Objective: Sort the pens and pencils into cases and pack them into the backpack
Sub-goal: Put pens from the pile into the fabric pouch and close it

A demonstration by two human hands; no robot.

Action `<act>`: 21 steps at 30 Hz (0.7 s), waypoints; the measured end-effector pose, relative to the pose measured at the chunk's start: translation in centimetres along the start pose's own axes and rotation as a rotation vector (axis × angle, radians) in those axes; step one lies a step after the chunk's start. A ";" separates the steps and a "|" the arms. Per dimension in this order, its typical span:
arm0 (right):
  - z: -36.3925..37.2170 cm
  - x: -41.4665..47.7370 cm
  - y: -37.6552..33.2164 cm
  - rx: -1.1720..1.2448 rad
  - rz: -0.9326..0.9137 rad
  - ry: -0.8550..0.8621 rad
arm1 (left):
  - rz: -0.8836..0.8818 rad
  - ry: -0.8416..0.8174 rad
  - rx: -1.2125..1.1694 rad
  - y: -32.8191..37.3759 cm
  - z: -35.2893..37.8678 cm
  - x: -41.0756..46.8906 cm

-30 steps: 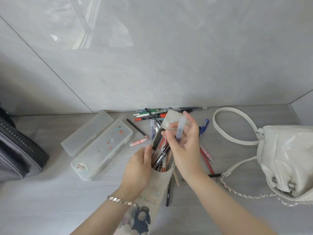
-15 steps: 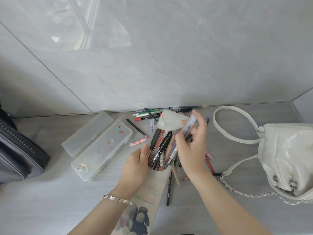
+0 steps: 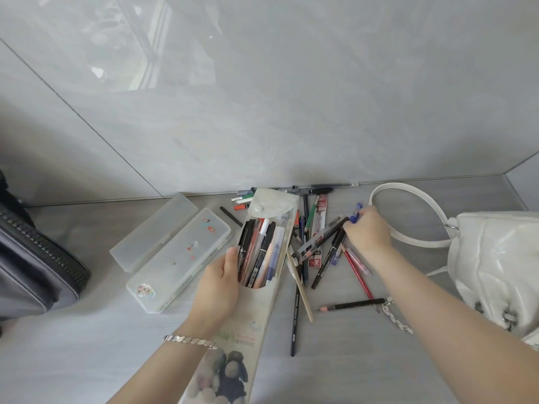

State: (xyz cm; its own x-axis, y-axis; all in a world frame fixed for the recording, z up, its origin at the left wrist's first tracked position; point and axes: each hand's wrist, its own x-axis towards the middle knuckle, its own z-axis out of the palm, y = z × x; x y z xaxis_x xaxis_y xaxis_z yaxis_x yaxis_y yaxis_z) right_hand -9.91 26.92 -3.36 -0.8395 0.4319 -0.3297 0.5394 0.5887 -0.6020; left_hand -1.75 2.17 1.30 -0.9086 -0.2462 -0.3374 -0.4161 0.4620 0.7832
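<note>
Head camera looks down on a grey table [image 3: 87,360] that meets a grey tiled wall [image 3: 291,97]. My left hand [image 3: 218,287] grips a beige soft case [image 3: 262,313] from its left side, with the thumb lying on the edge of the opening. The case lies lengthwise, pointing away from me, and its flap [image 3: 272,201] is folded back. Inside I see a bundle of pens [image 3: 259,252], mostly black, red and white, packed close together.

My right hand [image 3: 369,233] is reached out to the loose pile of pens and pencils [image 3: 318,237] just right of the case. Its fingers are curled and pinch a blue pen [image 3: 356,212] at the far right edge of the pile. Nearer to me a red pencil [image 3: 357,272], a black pencil [image 3: 353,305] and a long dark pencil [image 3: 295,316] lie flat on the table, apart from the others.

Left of the soft case are two clear plastic cases, both closed: one with small stickers [image 3: 180,258], and a plain one [image 3: 154,228] touching it on the far side. A dark bag [image 3: 32,263] with a zipper sits at the left edge, and a white bag [image 3: 495,266] with a strap sits at the right. I cannot tell which of them is the backpack. A silver bracelet [image 3: 189,341] is on the left wrist.
</note>
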 end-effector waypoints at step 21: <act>-4.2 -0.8 -3.9 0.282 -0.270 0.070 | -0.030 -0.061 0.097 -0.6 -0.4 -0.5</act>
State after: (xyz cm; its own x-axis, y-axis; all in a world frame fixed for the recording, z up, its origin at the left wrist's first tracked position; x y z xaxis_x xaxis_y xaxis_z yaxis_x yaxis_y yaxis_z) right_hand -11.05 27.17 2.30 -0.9370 0.3383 -0.0874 0.2519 0.4808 -0.8399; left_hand -1.05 1.64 1.17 -0.8951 -0.2098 -0.3935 -0.4418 0.5362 0.7192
